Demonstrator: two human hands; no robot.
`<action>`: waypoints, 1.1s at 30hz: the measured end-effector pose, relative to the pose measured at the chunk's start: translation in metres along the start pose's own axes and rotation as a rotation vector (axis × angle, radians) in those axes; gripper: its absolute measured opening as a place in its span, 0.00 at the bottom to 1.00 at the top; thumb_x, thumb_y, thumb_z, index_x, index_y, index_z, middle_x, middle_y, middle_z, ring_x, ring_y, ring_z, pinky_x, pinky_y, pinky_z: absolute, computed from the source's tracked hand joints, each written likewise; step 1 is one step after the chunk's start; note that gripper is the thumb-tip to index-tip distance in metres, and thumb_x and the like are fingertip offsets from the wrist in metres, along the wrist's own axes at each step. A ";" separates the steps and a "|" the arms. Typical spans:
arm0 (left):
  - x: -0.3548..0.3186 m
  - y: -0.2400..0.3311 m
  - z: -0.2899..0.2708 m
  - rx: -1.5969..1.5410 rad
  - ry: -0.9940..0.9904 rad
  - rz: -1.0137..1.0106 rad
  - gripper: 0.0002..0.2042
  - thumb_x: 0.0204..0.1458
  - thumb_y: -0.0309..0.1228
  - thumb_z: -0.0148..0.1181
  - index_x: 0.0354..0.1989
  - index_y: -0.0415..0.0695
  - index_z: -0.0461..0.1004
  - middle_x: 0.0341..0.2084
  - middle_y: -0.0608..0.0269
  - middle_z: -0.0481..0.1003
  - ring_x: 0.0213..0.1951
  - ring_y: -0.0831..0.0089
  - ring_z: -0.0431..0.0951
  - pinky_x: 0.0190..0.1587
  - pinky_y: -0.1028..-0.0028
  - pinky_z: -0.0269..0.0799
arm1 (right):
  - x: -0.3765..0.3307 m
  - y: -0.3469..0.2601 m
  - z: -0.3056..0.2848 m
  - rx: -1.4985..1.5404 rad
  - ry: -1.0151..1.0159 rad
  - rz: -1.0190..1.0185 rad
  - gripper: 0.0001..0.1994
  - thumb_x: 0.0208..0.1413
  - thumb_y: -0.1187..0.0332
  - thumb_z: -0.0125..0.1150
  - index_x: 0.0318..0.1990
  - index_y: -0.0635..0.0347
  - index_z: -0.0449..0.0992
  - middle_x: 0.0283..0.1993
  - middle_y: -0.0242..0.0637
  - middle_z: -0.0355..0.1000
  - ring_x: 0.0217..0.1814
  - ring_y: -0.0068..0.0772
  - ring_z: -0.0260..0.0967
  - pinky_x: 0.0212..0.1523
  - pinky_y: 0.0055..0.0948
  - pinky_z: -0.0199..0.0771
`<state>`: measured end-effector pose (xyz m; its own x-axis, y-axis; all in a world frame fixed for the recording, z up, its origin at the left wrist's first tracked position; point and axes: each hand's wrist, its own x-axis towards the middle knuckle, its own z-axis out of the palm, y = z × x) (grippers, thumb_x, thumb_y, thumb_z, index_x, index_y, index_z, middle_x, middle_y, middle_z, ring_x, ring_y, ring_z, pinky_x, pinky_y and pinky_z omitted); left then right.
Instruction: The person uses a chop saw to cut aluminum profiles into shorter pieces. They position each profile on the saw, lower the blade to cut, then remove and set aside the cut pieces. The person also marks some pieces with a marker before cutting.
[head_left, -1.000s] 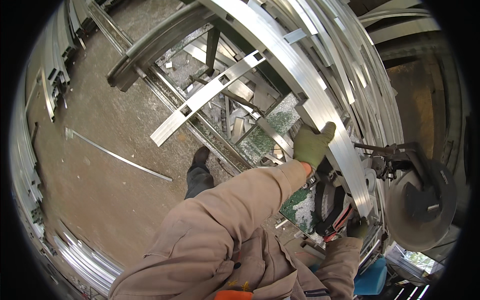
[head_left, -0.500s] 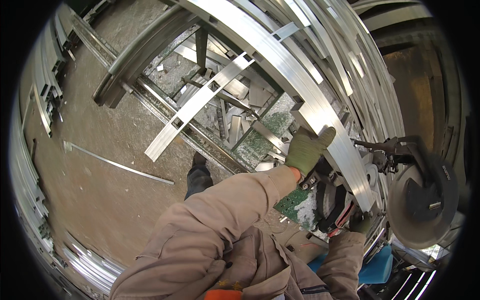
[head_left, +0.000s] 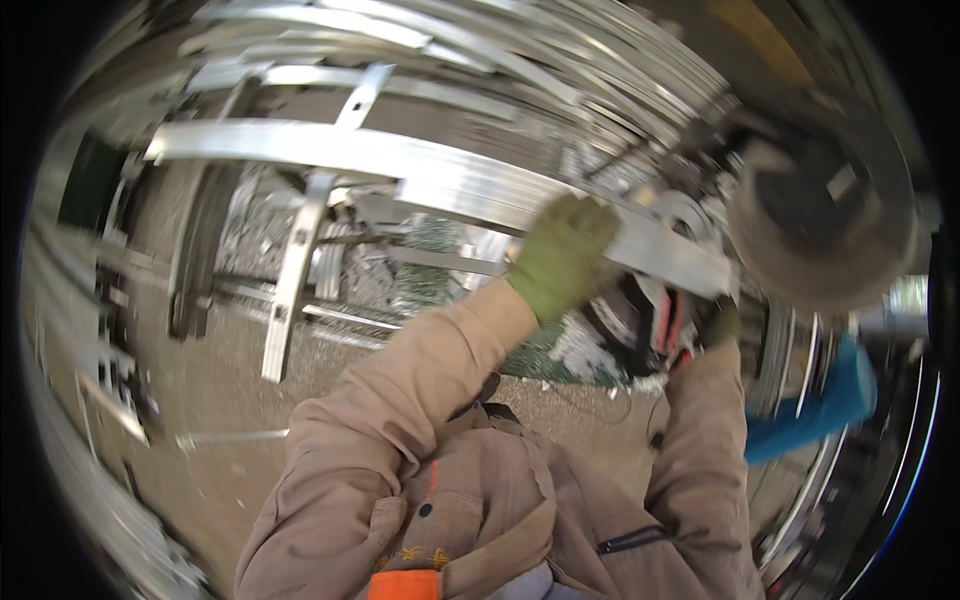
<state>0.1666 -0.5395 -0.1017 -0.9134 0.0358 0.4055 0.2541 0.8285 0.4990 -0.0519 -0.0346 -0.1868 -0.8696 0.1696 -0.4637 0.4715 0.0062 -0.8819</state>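
My left hand [head_left: 565, 250], in a green glove, grips a long silvery aluminium profile [head_left: 350, 150] that runs across the view. Its fingers bend over the top face. A shorter length of profile [head_left: 460, 195] lies along the near side, starting left of that hand. At the profile's right end sits my right hand [head_left: 722, 325], also gloved; its fingers are hidden and blurred. Just left of it is a black and red machine part [head_left: 665, 325]. A cut-off saw with a large dark round guard [head_left: 825, 215] stands beyond the right end.
A slotted aluminium bar [head_left: 290, 280] crosses under the profile at left. Many metal lengths [head_left: 590, 70] are stacked behind. Offcuts and shavings lie in the green-based frame [head_left: 430, 240] below. A blue object [head_left: 815, 405] is at right; a thin strip [head_left: 235, 437] lies on the floor.
The whole view has turned, so the profile now runs more nearly left to right. My left hand has changed its hold, with more fingers over the top. The right hand stays by the profile's end.
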 end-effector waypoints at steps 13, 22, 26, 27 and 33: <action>0.072 -0.006 0.030 0.443 -0.394 -0.038 0.58 0.53 0.68 0.83 0.84 0.39 0.71 0.78 0.41 0.77 0.78 0.37 0.76 0.81 0.47 0.75 | -0.064 -0.032 0.028 -0.065 0.072 -0.008 0.18 0.82 0.58 0.63 0.71 0.51 0.83 0.44 0.37 0.90 0.43 0.39 0.91 0.46 0.43 0.90; 0.075 -0.002 0.034 0.423 -0.341 0.049 0.50 0.51 0.57 0.88 0.77 0.39 0.74 0.72 0.42 0.80 0.72 0.39 0.81 0.73 0.48 0.82 | -0.139 -0.035 -0.105 -0.693 0.229 -0.173 0.22 0.77 0.50 0.71 0.66 0.54 0.92 0.54 0.42 0.93 0.51 0.40 0.93 0.55 0.39 0.91; 0.079 0.004 0.034 0.430 -0.422 -0.021 0.52 0.50 0.56 0.89 0.80 0.38 0.73 0.76 0.40 0.78 0.74 0.38 0.81 0.75 0.48 0.81 | -0.143 0.004 -0.082 -1.141 0.248 -0.228 0.24 0.73 0.45 0.69 0.65 0.46 0.93 0.62 0.50 0.91 0.62 0.55 0.91 0.65 0.50 0.90; 0.080 0.005 0.033 0.437 -0.435 -0.051 0.51 0.50 0.56 0.89 0.78 0.40 0.74 0.75 0.42 0.78 0.74 0.38 0.80 0.75 0.47 0.80 | -0.136 0.009 -0.074 -1.231 0.249 -0.192 0.24 0.73 0.44 0.68 0.65 0.44 0.94 0.64 0.52 0.90 0.65 0.58 0.90 0.68 0.52 0.89; 0.076 0.009 0.033 0.404 -0.312 -0.036 0.47 0.48 0.56 0.90 0.73 0.44 0.76 0.72 0.44 0.80 0.72 0.37 0.81 0.76 0.44 0.77 | -0.071 0.019 -0.053 -1.280 0.150 0.123 0.32 0.68 0.41 0.71 0.65 0.58 0.93 0.73 0.53 0.87 0.74 0.59 0.87 0.73 0.50 0.87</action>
<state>0.0887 -0.5107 -0.0916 -0.9865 0.1170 0.1150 0.1335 0.9799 0.1480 0.0262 0.0054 -0.1665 -0.8252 0.3443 -0.4478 0.4235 0.9017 -0.0872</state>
